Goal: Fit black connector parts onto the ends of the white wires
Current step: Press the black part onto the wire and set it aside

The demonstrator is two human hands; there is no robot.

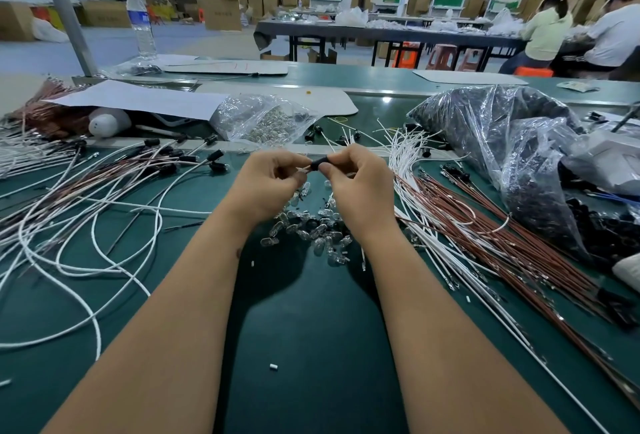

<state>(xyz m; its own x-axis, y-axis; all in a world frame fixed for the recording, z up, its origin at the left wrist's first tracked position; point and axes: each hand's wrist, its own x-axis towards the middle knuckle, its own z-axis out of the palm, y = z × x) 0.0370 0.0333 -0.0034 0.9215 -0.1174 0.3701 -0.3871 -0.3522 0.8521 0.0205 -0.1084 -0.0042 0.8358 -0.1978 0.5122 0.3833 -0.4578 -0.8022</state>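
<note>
Both hands meet above the green table. My right hand (pixel 360 180) pinches a small black connector part (pixel 317 165) between thumb and fingers. My left hand (pixel 268 180) has its fingers curled against the connector's left end, pinching something thin there; what it holds is mostly hidden. A fan of loose white wires (pixel 408 146) lies just right of my hands. To the left sprawl finished white wires with black connectors (pixel 214 155) on their ends.
Small clear glass bulbs (pixel 311 229) lie heaped under my wrists. A clear bag of black parts (pixel 512 142) sits at the right, brown wires (pixel 491 236) beside it, a bag of bulbs (pixel 263 121) behind. People work at a far table.
</note>
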